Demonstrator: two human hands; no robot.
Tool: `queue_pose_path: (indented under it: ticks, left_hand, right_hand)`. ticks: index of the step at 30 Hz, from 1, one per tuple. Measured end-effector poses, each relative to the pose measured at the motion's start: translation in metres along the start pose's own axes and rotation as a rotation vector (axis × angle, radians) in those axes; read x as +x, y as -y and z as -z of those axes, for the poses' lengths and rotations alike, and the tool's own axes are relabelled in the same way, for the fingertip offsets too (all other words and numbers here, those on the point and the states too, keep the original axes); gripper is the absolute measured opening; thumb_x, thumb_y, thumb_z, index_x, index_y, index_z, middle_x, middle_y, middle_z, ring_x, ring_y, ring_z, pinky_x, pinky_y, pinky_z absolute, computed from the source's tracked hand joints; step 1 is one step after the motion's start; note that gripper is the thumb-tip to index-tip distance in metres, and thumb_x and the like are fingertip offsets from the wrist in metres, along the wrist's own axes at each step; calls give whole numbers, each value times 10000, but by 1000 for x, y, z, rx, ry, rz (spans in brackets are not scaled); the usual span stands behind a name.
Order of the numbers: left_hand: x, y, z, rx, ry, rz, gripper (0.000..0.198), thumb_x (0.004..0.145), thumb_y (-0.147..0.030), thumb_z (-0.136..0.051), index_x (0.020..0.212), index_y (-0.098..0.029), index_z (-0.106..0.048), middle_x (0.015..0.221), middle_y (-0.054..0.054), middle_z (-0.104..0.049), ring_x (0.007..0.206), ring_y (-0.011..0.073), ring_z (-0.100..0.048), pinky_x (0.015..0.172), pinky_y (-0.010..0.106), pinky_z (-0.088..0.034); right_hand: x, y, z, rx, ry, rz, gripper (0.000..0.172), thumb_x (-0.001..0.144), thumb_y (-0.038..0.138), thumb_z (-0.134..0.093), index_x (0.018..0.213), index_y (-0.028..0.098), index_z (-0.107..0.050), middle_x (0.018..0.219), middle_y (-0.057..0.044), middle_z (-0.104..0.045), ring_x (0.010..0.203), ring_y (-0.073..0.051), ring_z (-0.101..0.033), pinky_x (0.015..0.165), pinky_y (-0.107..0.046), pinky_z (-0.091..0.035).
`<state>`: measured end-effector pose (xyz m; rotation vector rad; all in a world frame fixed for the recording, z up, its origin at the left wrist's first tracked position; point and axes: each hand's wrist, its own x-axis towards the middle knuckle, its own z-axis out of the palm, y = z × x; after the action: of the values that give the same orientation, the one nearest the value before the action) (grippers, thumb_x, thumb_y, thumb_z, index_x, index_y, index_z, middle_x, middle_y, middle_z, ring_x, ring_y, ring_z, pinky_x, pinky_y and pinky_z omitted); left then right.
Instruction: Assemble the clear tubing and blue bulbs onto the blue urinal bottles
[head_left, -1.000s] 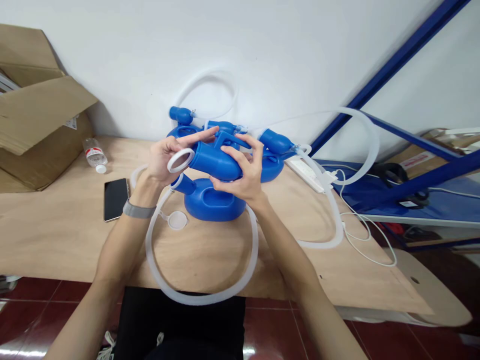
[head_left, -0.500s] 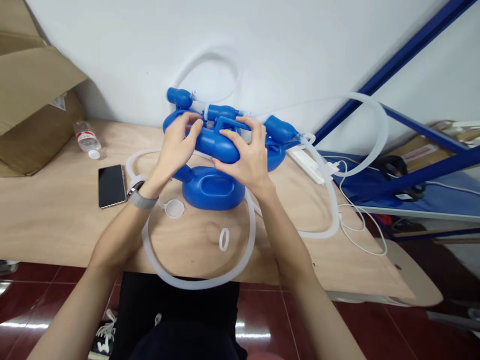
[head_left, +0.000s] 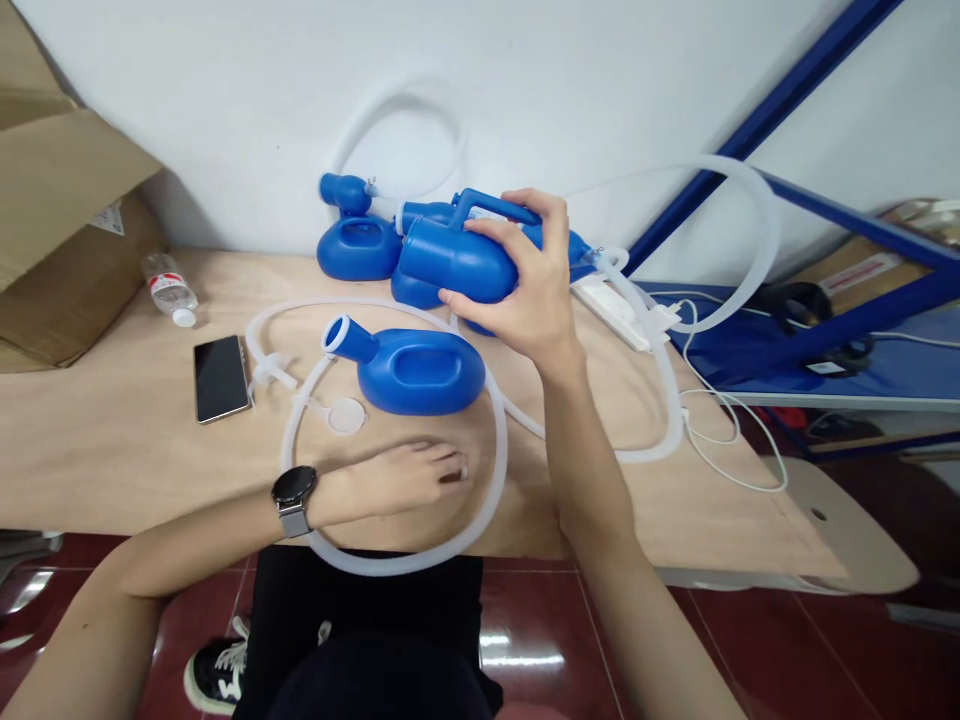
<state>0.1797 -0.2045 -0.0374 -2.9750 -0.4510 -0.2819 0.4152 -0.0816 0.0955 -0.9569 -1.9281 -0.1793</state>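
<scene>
My right hand (head_left: 536, 280) is closed around a blue plastic cup with a loop handle (head_left: 461, 262), holding it tilted on its side above the table. My left hand (head_left: 409, 478) is low over the wood, its fingertips around a small white ring (head_left: 464, 467), mostly hidden by them. Between the hands lies a blue urinal bottle (head_left: 424, 372) with its open neck pointing left. A white round cap (head_left: 346, 416) rests beside that bottle, and a translucent corrugated hose (head_left: 397, 565) loops around both and under my left wrist.
More blue urinal bottles with hoses, one of them (head_left: 360, 246) at back left, stand against the wall. A phone (head_left: 221, 378), a water bottle (head_left: 171, 290) and a cardboard box (head_left: 75, 260) are at left. A power strip (head_left: 615, 315) and a blue rack (head_left: 795, 360) are at right.
My left hand has let go of the blue cup and moved down to the white ring. My right hand keeps the cup, now slightly higher and farther right.
</scene>
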Motion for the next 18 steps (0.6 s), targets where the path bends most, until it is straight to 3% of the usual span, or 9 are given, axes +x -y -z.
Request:
queue_pose_path:
  ticks: [4, 6, 8, 9, 10, 14, 16, 18]
  left_hand:
    - [0, 29, 12, -49, 86, -36, 348, 1064, -53, -586, 1309, -235, -751, 1430, 85, -760, 1374, 232, -686, 1235, 394, -481]
    - [6, 43, 29, -96, 138, -67, 277, 1064, -100, -628, 1279, -208, -767, 1351, 110, -775, 1294, 262, -720, 1158, 404, -544]
    - [12, 57, 58, -194, 124, -101, 238, 1077, -209, -686, 1299, -191, -768, 1313, 119, -773, 1212, 267, -745, 1018, 373, -609]
    - [14, 64, 76, -268, 57, -101, 276, 1081, -278, -711, 1341, -195, -756, 1316, 113, -765, 1185, 258, -750, 960, 353, -627]
    - [16, 71, 96, -324, -55, -71, 306, 1099, -330, -705, 1384, -226, -740, 1336, 99, -759, 1201, 249, -750, 1008, 362, -627]
    - [15, 94, 162, -303, -702, 184, 302, 1054, -567, -773, 1138, -277, -767, 1308, 42, -749, 1219, 249, -743, 1121, 482, -628]
    - [14, 105, 172, -258, -981, 308, 311, 1038, -577, -794, 1021, -269, -745, 1309, 18, -739, 1249, 241, -732, 1132, 521, -634]
    - [16, 115, 169, -273, -1089, 309, 319, 1008, -535, -841, 920, -253, -722, 1320, 3, -750, 1237, 232, -747, 1108, 519, -655]
  right_hand:
    - [1, -2, 16, 5, 5, 50, 680, 848, 548, -909, 1463, 382, -669, 1602, -109, -534, 1572, -490, -497, 1292, -743, -485]
    - [1, -4, 23, 20, -3, 62, 707, 833, 576, -918, 1468, 392, -668, 1594, -102, -542, 1576, -494, -495, 1286, -740, -490]
    - [2, -8, 30, 38, -13, 95, 728, 819, 613, -925, 1468, 401, -674, 1591, -91, -536, 1566, -489, -511, 1292, -732, -483]
    - [2, -9, 33, 44, -16, 119, 735, 814, 640, -925, 1466, 408, -677, 1591, -84, -529, 1554, -482, -527, 1297, -729, -477]
    - [2, -11, 36, 48, -15, 142, 741, 812, 672, -919, 1464, 414, -681, 1592, -77, -521, 1543, -475, -541, 1301, -729, -471]
    - [3, -11, 42, 68, -2, 177, 750, 826, 773, -866, 1453, 404, -685, 1608, -68, -497, 1540, -459, -554, 1304, -726, -460]
    - [4, -8, 40, 90, -7, 191, 742, 832, 774, -859, 1446, 392, -689, 1613, -74, -494, 1542, -449, -555, 1307, -709, -464]
    - [4, -3, 35, 116, -14, 214, 746, 825, 767, -866, 1442, 385, -693, 1618, -79, -493, 1540, -443, -557, 1305, -699, -469]
